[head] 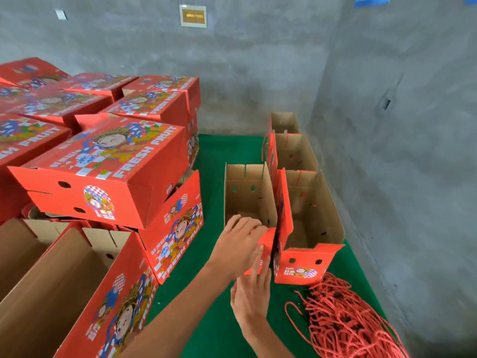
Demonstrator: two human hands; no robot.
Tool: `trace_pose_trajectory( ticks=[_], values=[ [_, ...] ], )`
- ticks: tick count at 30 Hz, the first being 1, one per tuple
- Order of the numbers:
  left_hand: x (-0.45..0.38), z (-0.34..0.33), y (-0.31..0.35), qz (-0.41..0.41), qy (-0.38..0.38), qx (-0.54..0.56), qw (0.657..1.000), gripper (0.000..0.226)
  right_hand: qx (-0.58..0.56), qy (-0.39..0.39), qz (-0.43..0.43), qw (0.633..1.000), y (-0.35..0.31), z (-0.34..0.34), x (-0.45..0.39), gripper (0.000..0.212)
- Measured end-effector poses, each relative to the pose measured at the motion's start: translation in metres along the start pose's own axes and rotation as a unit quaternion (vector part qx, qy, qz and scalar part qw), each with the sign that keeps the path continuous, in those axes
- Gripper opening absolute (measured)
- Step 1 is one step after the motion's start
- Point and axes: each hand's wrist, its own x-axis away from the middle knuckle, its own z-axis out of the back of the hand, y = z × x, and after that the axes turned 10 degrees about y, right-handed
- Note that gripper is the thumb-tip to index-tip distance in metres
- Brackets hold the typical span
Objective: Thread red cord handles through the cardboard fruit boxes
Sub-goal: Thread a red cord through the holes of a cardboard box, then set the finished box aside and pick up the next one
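An open red cardboard fruit box (249, 192) stands on the green mat, brown inside, with two holes in its far wall. My left hand (237, 245) grips its near wall from above, fingers curled over the rim. My right hand (251, 293) lies with straight fingers against the red outer face of that near wall, below the left hand. A pile of red cord handles (343, 321) lies on the mat to the right of my hands. No cord is seen in either hand.
Three more open boxes (309, 215) line the right concrete wall (400, 151), touching the held box. Closed "FRESH FRUIT" boxes (108, 171) are stacked at the left, with open boxes (64, 280) below them. Green mat (214, 319) shows between the rows.
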Motion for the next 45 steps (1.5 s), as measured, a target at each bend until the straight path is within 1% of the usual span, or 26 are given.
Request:
trace_pose_trajectory(
  ticks=[2,3,5,6,7,8,10,12,13,15,18,20,22,23,25,26,27,28,31,33,35,37,39,41,43,45],
  values=[
    [0.006,0.002,-0.01,0.021,0.039,0.008,0.999,0.039,0.002,-0.004,-0.013,1.0,0.001,-0.007,-0.028,0.107],
    [0.009,0.003,-0.016,0.028,0.046,0.003,0.999,0.039,0.005,-0.008,-0.018,1.0,0.0,-0.01,-0.045,0.107],
    [0.013,0.003,-0.029,0.042,0.028,-0.021,0.998,0.041,0.023,0.004,-0.012,1.0,-0.002,-0.016,-0.083,0.093],
    [0.015,0.003,-0.036,0.052,0.013,-0.037,0.998,0.043,0.038,-0.003,-0.012,0.999,-0.002,-0.02,-0.104,0.085],
    [0.016,0.002,-0.044,0.065,-0.004,-0.052,0.997,0.045,0.053,-0.033,-0.016,0.998,-0.002,-0.026,-0.126,0.081],
    [0.017,0.002,-0.052,0.078,-0.019,-0.066,0.995,0.049,0.065,-0.069,-0.02,0.995,-0.002,-0.03,-0.148,0.081],
    [0.019,0.001,-0.068,0.106,-0.035,-0.079,0.991,0.052,0.082,-0.101,-0.02,0.991,-0.003,-0.034,-0.187,0.089],
    [0.02,0.004,-0.083,0.138,-0.048,-0.086,0.985,0.053,0.103,-0.135,-0.001,0.986,-0.007,-0.03,-0.215,0.096],
    [0.021,0.009,-0.09,0.143,-0.037,-0.093,0.985,0.052,0.114,-0.154,0.009,0.981,-0.009,-0.028,-0.224,0.098],
    [0.02,0.024,-0.101,0.134,0.016,-0.111,0.985,0.05,0.128,-0.169,0.02,0.977,-0.011,-0.025,-0.229,0.1],
    [0.008,0.062,-0.12,0.134,0.129,-0.148,0.971,0.048,0.09,-0.134,0.028,0.987,-0.012,-0.022,-0.213,0.086],
    [-0.003,0.096,-0.138,0.179,0.198,-0.156,0.951,0.047,0.067,-0.117,0.042,0.99,-0.01,-0.019,-0.196,0.073],
    [-0.008,0.13,-0.16,0.256,0.254,-0.161,0.919,0.047,0.021,-0.097,0.05,0.994,-0.014,-0.011,-0.181,0.062],
    [-0.005,0.146,-0.171,0.287,0.286,-0.153,0.901,0.047,-0.014,-0.078,0.055,0.995,-0.019,-0.005,-0.177,0.058],
    [0.004,0.174,-0.198,0.322,0.349,-0.105,0.874,0.045,-0.091,-0.032,0.075,0.993,-0.041,0.012,-0.173,0.055],
    [0.01,0.185,-0.212,0.346,0.358,-0.085,0.863,0.046,-0.132,-0.013,0.089,0.987,-0.057,0.023,-0.173,0.055],
    [0.015,0.193,-0.227,0.385,0.343,-0.078,0.853,0.049,-0.173,0.001,0.105,0.979,-0.075,0.034,-0.174,0.056],
    [0.02,0.199,-0.243,0.433,0.312,-0.08,0.842,0.054,-0.215,0.013,0.118,0.969,-0.094,0.046,-0.174,0.057],
    [0.033,0.208,-0.287,0.571,0.184,-0.07,0.797,0.079,-0.319,0.035,0.116,0.94,-0.157,0.079,-0.177,0.059],
    [0.045,0.208,-0.31,0.618,0.117,-0.057,0.775,0.091,-0.348,0.017,0.099,0.932,-0.192,0.093,-0.177,0.066],
    [0.056,0.208,-0.327,0.638,0.089,-0.039,0.764,0.102,-0.372,-0.006,0.075,0.925,-0.217,0.099,-0.175,0.074],
    [0.064,0.209,-0.338,0.636,0.075,-0.026,0.768,0.105,-0.411,-0.028,0.044,0.91,-0.23,0.102,-0.171,0.085],
    [0.065,0.213,-0.343,0.62,0.041,-0.031,0.783,0.096,-0.45,-0.05,0.017,0.891,-0.236,0.103,-0.167,0.097],
    [0.061,0.218,-0.342,0.595,0.007,-0.028,0.803,0.086,-0.484,-0.089,-0.019,0.871,-0.24,0.104,-0.167,0.105],
    [0.055,0.224,-0.334,0.557,-0.007,-0.013,0.83,0.071,-0.536,-0.137,-0.06,0.831,-0.245,0.108,-0.169,0.11],
    [0.049,0.234,-0.32,0.516,0.0,-0.01,0.857,0.062,-0.596,-0.168,-0.089,0.78,-0.243,0.111,-0.169,0.105]
  ],
)
